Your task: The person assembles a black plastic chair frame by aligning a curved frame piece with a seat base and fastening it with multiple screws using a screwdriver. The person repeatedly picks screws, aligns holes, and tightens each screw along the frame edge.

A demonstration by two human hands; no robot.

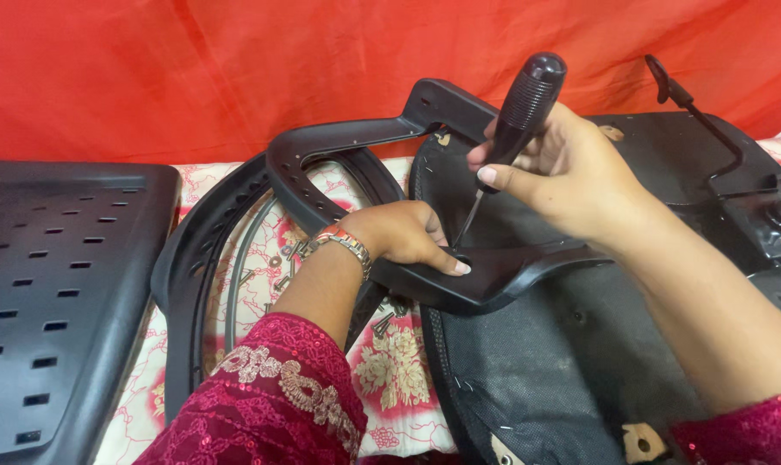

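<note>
At mid-frame the right hand [571, 172] has its grip clamped on the black handle of a screwdriver [515, 120], tilted, its tip down at a hole in the armrest [390, 138]; the left hand [403, 234], bracelet [343, 245] at the wrist, presses flat on that armrest just beside the tip, fingers together, wrapped round nothing; the armrest lies across the upturned seat [563, 362] at lower right; loose screws [287, 258] rest on the floral cloth [399, 379]; a slotted black panel [54, 293] lies at left; red fabric [192, 69] fills the top.
</note>
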